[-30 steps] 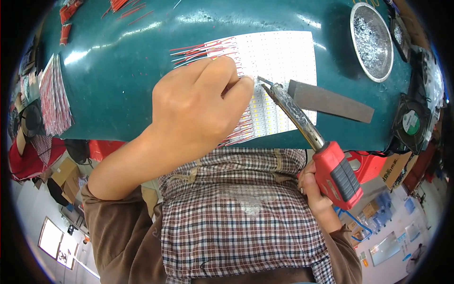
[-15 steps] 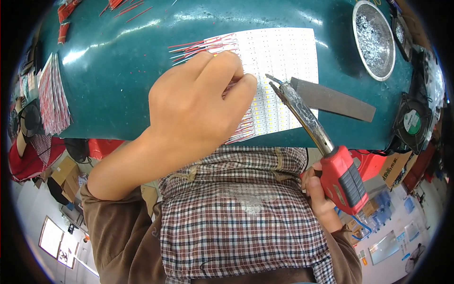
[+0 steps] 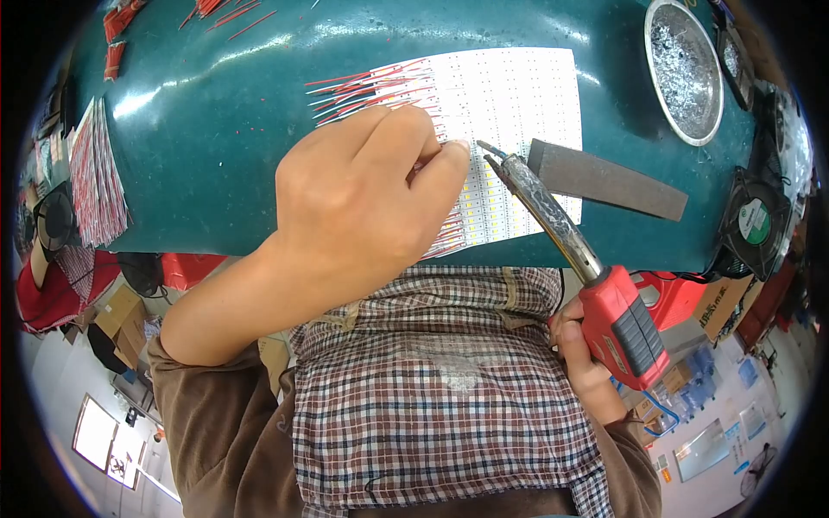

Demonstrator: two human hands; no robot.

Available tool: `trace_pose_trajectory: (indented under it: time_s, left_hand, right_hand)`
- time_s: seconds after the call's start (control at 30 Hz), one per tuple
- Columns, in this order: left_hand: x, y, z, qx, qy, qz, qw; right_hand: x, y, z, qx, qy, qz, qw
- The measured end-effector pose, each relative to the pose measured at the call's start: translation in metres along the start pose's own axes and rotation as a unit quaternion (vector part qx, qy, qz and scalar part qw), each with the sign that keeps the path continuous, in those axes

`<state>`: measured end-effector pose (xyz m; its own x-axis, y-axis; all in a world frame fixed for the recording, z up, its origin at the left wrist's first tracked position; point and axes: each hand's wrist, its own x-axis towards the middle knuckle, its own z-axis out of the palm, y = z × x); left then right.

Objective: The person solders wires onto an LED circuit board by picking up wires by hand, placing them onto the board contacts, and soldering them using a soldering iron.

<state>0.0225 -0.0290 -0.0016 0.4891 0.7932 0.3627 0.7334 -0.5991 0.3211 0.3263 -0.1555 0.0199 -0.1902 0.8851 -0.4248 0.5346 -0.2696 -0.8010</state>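
Note:
A white sheet of circuit board strips (image 3: 518, 95) with rows of small yellow parts lies on the green table. Red and white wires (image 3: 380, 86) stick out along its left edge. Above that edge my left hand (image 3: 354, 186) is closed, thumb and forefinger pinched; what they hold is hidden beneath the hand. My right hand (image 3: 577, 350) grips a red and black soldering gun (image 3: 626, 332). Its tip points up and left over the board, close to my left thumb. A grey flat bar (image 3: 609, 180) lies across the board's right side.
At the back right stands a metal bowl (image 3: 685, 78) holding silvery scraps. A black fan (image 3: 751, 223) is at the right edge. Bundled wires (image 3: 97, 186) lie on the left, with more red wires (image 3: 207, 9) at the back. Another person's arm (image 3: 39, 259) shows at far left.
My left hand has shifted slightly toward me, showing more of the upper wires. The soldering gun's tip has moved a little left, nearer my left thumb.

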Motion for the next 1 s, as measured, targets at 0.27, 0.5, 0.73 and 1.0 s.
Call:
trace_pose_trajectory:
  time_s: [0.27,0.5,0.73,1.0]
  left_hand:
    - [0.0017,-0.0004,-0.0017,-0.012,0.004,0.001,1.000]
    - [0.0010,-0.0009,-0.0002,-0.023,0.018,0.000,1.000]
    - [0.0009,-0.0020,0.0007,-0.030,0.013,0.005,0.999]
    - [0.0008,-0.0011,0.0016,-0.019,0.022,0.000,1.000]
  right_hand:
    - [0.0005,-0.0002,0.0006,0.008,0.004,0.008,1.000]
    - [0.0017,-0.0028,-0.0004,-0.017,-0.007,0.003,1.000]
    - [0.0007,0.0005,-0.0012,-0.018,-0.004,-0.013,1.000]
    - [0.0040,-0.0007,0.0024,-0.003,0.010,-0.021,1.000]
